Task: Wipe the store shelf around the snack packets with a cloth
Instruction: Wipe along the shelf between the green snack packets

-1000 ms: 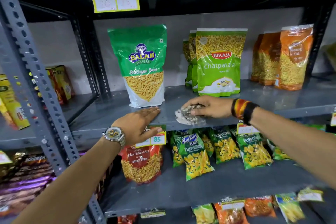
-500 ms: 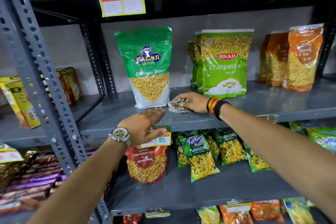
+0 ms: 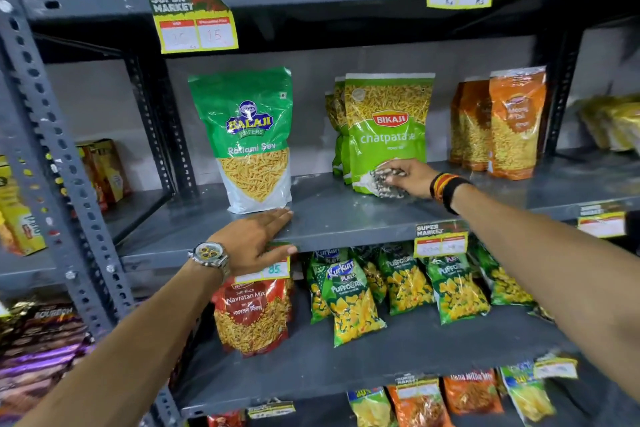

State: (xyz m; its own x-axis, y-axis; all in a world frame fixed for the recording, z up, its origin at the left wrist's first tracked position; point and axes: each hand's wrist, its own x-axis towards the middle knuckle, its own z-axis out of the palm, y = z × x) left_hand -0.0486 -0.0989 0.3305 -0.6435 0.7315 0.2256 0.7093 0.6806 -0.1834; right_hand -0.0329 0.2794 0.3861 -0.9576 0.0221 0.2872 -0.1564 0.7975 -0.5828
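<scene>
My right hand [image 3: 410, 178] presses a crumpled grey-white cloth [image 3: 382, 183] onto the grey metal shelf [image 3: 332, 215], right at the foot of the light green Bikaji packet [image 3: 388, 125]. My left hand [image 3: 254, 241] lies flat on the shelf's front edge, fingers spread, thumb hooked under the lip, holding nothing. Its fingertips sit just below the dark green Balaji sev packet [image 3: 249, 139], which stands upright. Orange snack packets [image 3: 502, 121] stand further right on the same shelf.
Perforated grey uprights [image 3: 52, 149] frame the shelf at left. Price tags [image 3: 194, 24] hang from the shelf above. On the shelf below lie a red Navratan Mix bag [image 3: 252, 315] and several green Kurkure bags [image 3: 349, 298]. Boxes [image 3: 104, 170] stand on the neighbouring left shelf.
My right hand has slid the cloth from the shelf's front, past the Balaji packet, back and rightward to the base of the Bikaji packet. My left hand has stayed on the edge.
</scene>
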